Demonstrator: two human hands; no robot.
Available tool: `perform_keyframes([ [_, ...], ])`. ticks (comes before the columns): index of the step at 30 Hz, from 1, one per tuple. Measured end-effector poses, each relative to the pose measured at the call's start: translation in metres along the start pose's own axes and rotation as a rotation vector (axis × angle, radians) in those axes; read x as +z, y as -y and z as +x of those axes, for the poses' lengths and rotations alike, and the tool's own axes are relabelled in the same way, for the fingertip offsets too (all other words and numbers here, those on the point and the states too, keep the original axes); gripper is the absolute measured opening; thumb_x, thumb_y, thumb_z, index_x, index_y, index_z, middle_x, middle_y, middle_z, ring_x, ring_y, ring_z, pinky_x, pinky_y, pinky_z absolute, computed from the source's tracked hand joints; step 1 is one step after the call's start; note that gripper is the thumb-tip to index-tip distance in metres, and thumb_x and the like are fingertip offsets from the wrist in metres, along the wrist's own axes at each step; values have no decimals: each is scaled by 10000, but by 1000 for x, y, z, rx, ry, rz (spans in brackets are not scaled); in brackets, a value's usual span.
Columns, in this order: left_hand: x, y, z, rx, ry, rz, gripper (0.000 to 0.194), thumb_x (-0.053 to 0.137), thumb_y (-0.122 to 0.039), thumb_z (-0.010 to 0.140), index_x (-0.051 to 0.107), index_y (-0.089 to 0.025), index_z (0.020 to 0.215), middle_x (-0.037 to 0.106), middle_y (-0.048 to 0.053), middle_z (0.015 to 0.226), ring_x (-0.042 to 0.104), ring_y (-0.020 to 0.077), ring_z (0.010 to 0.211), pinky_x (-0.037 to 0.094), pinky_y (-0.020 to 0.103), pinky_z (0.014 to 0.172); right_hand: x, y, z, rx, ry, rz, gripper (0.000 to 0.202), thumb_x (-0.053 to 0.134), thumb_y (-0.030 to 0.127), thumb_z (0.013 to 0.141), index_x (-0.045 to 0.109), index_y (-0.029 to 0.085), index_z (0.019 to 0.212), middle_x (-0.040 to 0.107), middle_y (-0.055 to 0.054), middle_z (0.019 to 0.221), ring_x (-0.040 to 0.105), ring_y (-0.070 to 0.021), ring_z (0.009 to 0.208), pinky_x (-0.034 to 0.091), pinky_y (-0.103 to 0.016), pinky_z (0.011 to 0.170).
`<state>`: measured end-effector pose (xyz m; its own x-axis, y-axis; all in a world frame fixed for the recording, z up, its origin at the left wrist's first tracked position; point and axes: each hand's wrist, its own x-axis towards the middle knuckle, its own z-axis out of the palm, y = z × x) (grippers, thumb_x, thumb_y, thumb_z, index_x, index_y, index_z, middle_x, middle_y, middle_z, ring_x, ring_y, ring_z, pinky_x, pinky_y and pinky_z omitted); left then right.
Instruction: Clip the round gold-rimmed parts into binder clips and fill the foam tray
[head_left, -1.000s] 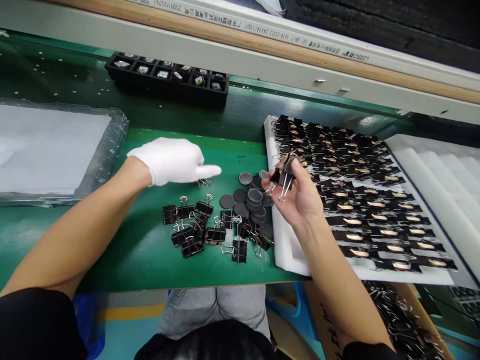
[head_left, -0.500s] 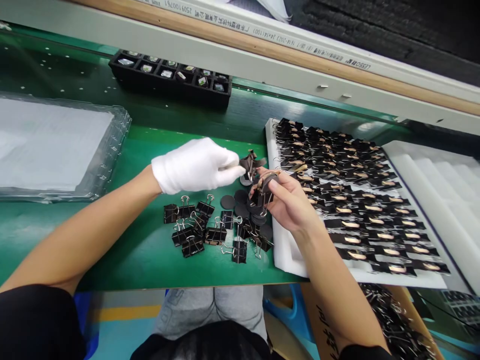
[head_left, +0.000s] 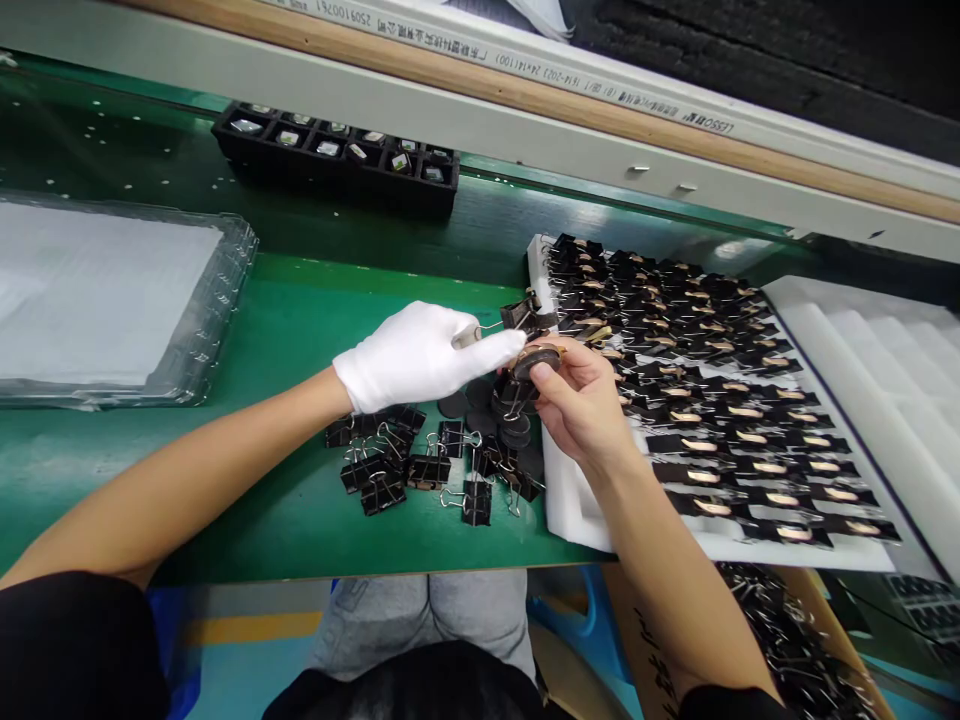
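Observation:
My left hand [head_left: 424, 355], in a white glove, has its thumb and fingers on the wire handle side of a black binder clip [head_left: 519, 314]. This clip sits just above my bare right hand [head_left: 581, 400]. My right hand pinches a round black disc [head_left: 537, 362] between thumb and fingers. Another binder clip [head_left: 517, 395] hangs under the disc; how the pieces join is hidden by the fingers. Below my hands, loose black discs [head_left: 481, 424] lie in a pile on the green table [head_left: 300, 530]. Several loose binder clips [head_left: 382, 492] lie beside them.
At right, a white foam tray [head_left: 577, 510] carries rows of binder clips clamped on small pieces. White ridged foam [head_left: 862, 370] lies beyond it. A black compartment box [head_left: 337, 180] stands at the back, a clear plastic tray [head_left: 247, 260] at left. A carton of clips [head_left: 795, 640] is below the table.
My left hand has moved right, with the binder clip shifting right and slightly up with it. My right hand stays nearly in place, and the disc is tilted flatter.

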<state>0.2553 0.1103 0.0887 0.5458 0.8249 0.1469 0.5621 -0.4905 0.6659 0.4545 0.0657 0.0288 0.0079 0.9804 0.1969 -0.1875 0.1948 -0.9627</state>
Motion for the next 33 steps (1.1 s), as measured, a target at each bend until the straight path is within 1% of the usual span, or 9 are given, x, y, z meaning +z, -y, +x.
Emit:
perform_keyframes([
  [5, 11, 4, 1, 41, -167, 45, 578, 503, -604, 936, 406, -202, 531, 419, -36, 484, 343, 97, 505, 243, 282, 525, -2, -1, -1, 9, 54, -26, 263, 890, 507, 746, 780, 305, 873, 734, -29, 937, 686, -231, 934, 582, -430, 926],
  [10, 5, 15, 4, 54, -281, 48, 565, 544, -548, 882, 291, -218, 500, 339, -36, 452, 299, 101, 503, 219, 303, 528, -3, 6, -2, 177, 120, 16, 344, 853, 538, 778, 736, 273, 963, 721, -31, 1012, 669, -184, 841, 607, -339, 753],
  [13, -5, 16, 5, 41, -226, 0, 529, 511, -482, 907, 314, -218, 493, 365, -28, 452, 323, 103, 507, 249, 309, 543, -3, 10, 1, 321, 142, 89, 344, 806, 531, 829, 668, 243, 956, 711, -23, 1004, 654, -146, 768, 583, -281, 631],
  [17, -14, 13, 3, 69, -103, 41, 508, 546, -425, 895, 302, -213, 502, 322, -41, 474, 286, 98, 521, 222, 305, 522, -10, 12, 6, 338, 157, 37, 346, 804, 500, 836, 608, 218, 882, 679, 0, 833, 620, -115, 645, 388, -199, 448],
  [18, -14, 12, 2, 83, -65, 51, 509, 549, -421, 895, 293, -211, 508, 305, -43, 485, 272, 97, 526, 211, 302, 517, -14, 14, 8, 307, 175, -25, 330, 823, 466, 820, 616, 213, 866, 666, 9, 782, 602, -111, 623, 375, -202, 451],
  [21, -7, 14, 0, 137, 41, 79, 504, 519, -421, 915, 278, -204, 529, 254, -48, 524, 240, 92, 542, 194, 288, 513, -32, 26, 11, 179, 271, -277, 256, 881, 338, 741, 686, 197, 831, 686, 5, 749, 617, -133, 675, 483, -255, 585],
  [24, 6, 18, -1, 271, 94, 178, 506, 514, -433, 926, 280, -202, 541, 211, -54, 541, 206, 92, 537, 175, 290, 515, -51, 40, 12, 63, 389, -487, 169, 866, 296, 729, 757, 201, 816, 736, -6, 805, 644, -160, 745, 513, -294, 688],
  [28, 21, 21, -2, 509, 127, 315, 499, 521, -438, 941, 328, -208, 542, 260, -57, 502, 236, 99, 497, 186, 301, 518, -63, 53, 10, 39, 543, -578, 134, 854, 336, 758, 819, 223, 820, 769, 5, 770, 660, -167, 698, 485, -294, 644],
  [33, 27, 20, -3, 719, 107, 402, 488, 534, -418, 965, 350, -218, 559, 325, -50, 473, 269, 115, 465, 207, 313, 519, -58, 55, 8, 20, 518, -575, 94, 903, 303, 701, 834, 244, 725, 769, 22, 702, 659, -160, 632, 436, -293, 608],
])
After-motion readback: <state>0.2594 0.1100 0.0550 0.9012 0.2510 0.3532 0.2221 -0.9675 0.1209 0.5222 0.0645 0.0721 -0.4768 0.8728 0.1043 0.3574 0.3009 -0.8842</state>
